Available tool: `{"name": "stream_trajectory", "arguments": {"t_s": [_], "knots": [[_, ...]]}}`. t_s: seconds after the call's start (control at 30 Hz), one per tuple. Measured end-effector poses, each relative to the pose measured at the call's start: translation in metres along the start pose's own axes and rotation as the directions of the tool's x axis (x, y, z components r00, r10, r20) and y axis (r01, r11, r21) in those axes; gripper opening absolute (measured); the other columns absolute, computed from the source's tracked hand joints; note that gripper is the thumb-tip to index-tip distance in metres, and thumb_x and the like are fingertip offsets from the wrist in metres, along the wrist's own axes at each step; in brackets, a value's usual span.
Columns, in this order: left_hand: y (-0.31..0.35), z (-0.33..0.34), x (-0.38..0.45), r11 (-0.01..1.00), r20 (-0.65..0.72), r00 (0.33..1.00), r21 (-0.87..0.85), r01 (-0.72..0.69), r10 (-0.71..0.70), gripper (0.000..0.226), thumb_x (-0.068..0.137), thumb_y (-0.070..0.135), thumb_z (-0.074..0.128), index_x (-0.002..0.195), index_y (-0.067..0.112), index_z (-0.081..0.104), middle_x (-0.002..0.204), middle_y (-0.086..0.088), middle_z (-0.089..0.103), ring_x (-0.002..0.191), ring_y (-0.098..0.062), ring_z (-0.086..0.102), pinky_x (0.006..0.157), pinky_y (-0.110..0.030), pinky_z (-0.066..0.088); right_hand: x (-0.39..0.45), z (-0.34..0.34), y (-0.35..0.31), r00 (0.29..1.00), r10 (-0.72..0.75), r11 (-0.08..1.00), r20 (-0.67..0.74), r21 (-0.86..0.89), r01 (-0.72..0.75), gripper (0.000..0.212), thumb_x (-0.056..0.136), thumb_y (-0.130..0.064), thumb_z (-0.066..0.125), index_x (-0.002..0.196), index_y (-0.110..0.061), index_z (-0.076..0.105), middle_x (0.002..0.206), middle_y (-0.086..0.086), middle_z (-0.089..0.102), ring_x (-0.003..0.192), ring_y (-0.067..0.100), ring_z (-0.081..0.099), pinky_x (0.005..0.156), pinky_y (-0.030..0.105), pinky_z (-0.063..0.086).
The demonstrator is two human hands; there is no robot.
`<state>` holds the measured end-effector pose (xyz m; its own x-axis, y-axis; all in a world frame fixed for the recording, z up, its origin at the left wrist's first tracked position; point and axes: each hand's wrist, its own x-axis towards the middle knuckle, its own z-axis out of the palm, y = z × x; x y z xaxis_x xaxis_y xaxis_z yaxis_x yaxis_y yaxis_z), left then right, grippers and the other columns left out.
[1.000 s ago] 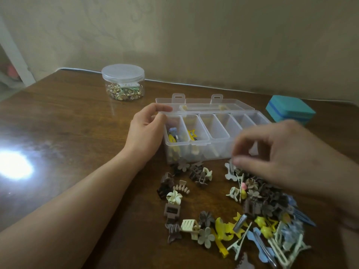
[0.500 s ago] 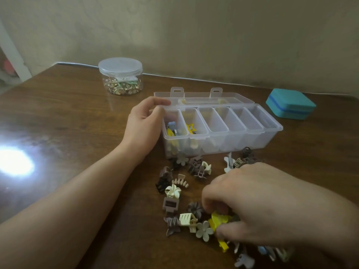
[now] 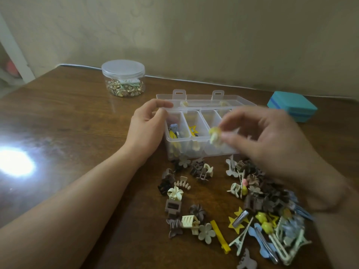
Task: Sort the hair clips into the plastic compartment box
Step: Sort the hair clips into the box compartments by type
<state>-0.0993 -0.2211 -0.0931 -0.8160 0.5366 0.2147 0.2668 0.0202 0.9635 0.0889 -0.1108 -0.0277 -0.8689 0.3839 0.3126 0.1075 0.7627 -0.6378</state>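
Observation:
A clear plastic compartment box [image 3: 196, 141] stands open on the wooden table, its lid laid back. Its two leftmost compartments hold a few clips, some yellow and one blue. My left hand [image 3: 146, 131] holds the box's left end, thumb on the rim. My right hand [image 3: 270, 144] hovers over the box's front and pinches a pale yellow hair clip [image 3: 214, 137] between thumb and fingers, blurred by motion. A pile of hair clips [image 3: 252, 206] in brown, cream, yellow and blue lies in front of the box.
A round clear jar [image 3: 123, 78] with a lid, filled with small gold pieces, stands at the back left. A teal case [image 3: 291, 105] sits at the back right. A bright glare patch [image 3: 14, 162] lies on the table at left. The wall runs close behind.
My right hand has risen from the pile with a pale yellow clip and moved up over the box. My left hand stays on the box's left end.

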Motion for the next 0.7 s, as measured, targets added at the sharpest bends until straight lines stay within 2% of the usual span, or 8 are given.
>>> {"name": "stream_trajectory", "arguments": {"t_s": [0.1, 0.23, 0.33, 0.43, 0.53, 0.6, 0.63, 0.7], "knots": [[0.000, 0.000, 0.000, 1.000, -0.005, 1.000, 0.006, 0.007, -0.007, 0.029, 0.091, 0.010, 0.047, 0.101, 0.027, 0.069, 0.081, 0.002, 0.076, 0.072, 0.008, 0.063, 0.074, -0.027, 0.050, 0.016, 0.010, 0.013, 0.955, 0.078, 0.996, -0.287, 0.060, -0.064, 0.008, 0.083, -0.020, 0.072, 0.087, -0.026, 0.070, 0.084, -0.010, 0.071, 0.070, -0.001, 0.064, 0.061, 0.017, 0.053], [0.002, -0.001, -0.002, 1.000, -0.003, 1.000, 0.009, 0.005, -0.005, 0.030, 0.092, 0.009, 0.046, 0.103, 0.024, 0.069, 0.075, 0.014, 0.074, 0.070, 0.011, 0.061, 0.072, -0.026, 0.049, 0.019, 0.017, 0.020, 0.970, 0.053, 0.966, -0.239, -0.234, -0.110, 0.008, 0.086, -0.026, 0.070, 0.093, -0.029, 0.072, 0.090, -0.016, 0.069, 0.066, -0.021, 0.053, 0.057, 0.006, 0.041], [0.002, 0.000, -0.001, 1.000, -0.002, 1.000, 0.019, -0.002, 0.002, 0.030, 0.091, 0.009, 0.046, 0.103, 0.023, 0.069, 0.071, 0.027, 0.070, 0.068, 0.012, 0.060, 0.070, -0.025, 0.048, 0.007, 0.016, 0.008, 0.986, -0.028, 0.950, -0.162, -0.310, -0.024, 0.008, 0.085, -0.033, 0.066, 0.092, -0.033, 0.069, 0.073, -0.024, 0.060, 0.061, -0.021, 0.051, 0.053, 0.008, 0.031], [0.001, 0.000, -0.001, 1.000, -0.005, 1.000, 0.015, 0.004, -0.004, 0.030, 0.091, 0.009, 0.046, 0.101, 0.024, 0.070, 0.072, 0.023, 0.072, 0.067, 0.009, 0.060, 0.071, -0.026, 0.050, -0.015, -0.004, -0.020, 0.972, -0.015, 0.928, 0.236, -0.357, 0.101, 0.021, 0.074, -0.056, 0.058, 0.089, -0.042, 0.062, 0.066, -0.024, 0.056, 0.072, -0.015, 0.055, 0.053, 0.009, 0.036], [0.000, -0.001, 0.000, 1.000, -0.004, 1.000, 0.010, 0.001, -0.001, 0.029, 0.091, 0.010, 0.047, 0.101, 0.025, 0.069, 0.075, 0.014, 0.074, 0.071, 0.008, 0.061, 0.075, -0.028, 0.052, -0.020, 0.019, -0.033, 0.711, 0.213, 0.821, 0.670, -0.517, 0.241, 0.038, 0.071, -0.073, 0.055, 0.093, -0.042, 0.054, 0.082, -0.016, 0.059, 0.074, -0.001, 0.056, 0.064, 0.014, 0.046], [0.000, 0.000, 0.000, 1.000, -0.004, 1.000, 0.008, 0.003, -0.003, 0.029, 0.091, 0.010, 0.047, 0.101, 0.025, 0.070, 0.075, 0.011, 0.075, 0.070, 0.009, 0.061, 0.076, -0.028, 0.052, -0.023, 0.063, -0.018, 0.518, 0.306, 0.850, 0.798, -0.475, 0.229, 0.026, 0.093, -0.037, 0.058, 0.075, -0.020, 0.051, 0.074, -0.003, 0.050, 0.062, 0.006, 0.044, 0.052, 0.012, 0.041], [-0.001, 0.000, 0.000, 1.000, -0.005, 1.000, 0.009, 0.005, -0.005, 0.029, 0.091, 0.010, 0.047, 0.101, 0.025, 0.070, 0.074, 0.013, 0.074, 0.070, 0.009, 0.061, 0.075, -0.028, 0.052, -0.025, 0.078, -0.013, 0.477, 0.262, 0.858, 0.839, -0.428, 0.282, 0.028, 0.096, -0.022, 0.055, 0.071, -0.014, 0.046, 0.074, 0.002, 0.046, 0.060, 0.011, 0.041, 0.050, 0.016, 0.038], [-0.001, 0.000, 0.001, 1.000, -0.012, 1.000, 0.010, 0.003, -0.003, 0.029, 0.091, 0.010, 0.047, 0.102, 0.024, 0.070, 0.072, 0.017, 0.073, 0.068, 0.009, 0.060, 0.074, -0.029, 0.052, -0.026, 0.067, -0.018, 0.515, 0.249, 0.829, 0.820, -0.455, 0.324, 0.020, 0.090, -0.034, 0.059, 0.081, -0.024, 0.045, 0.084, -0.002, 0.053, 0.070, 0.014, 0.046, 0.058, 0.024, 0.036]]}}
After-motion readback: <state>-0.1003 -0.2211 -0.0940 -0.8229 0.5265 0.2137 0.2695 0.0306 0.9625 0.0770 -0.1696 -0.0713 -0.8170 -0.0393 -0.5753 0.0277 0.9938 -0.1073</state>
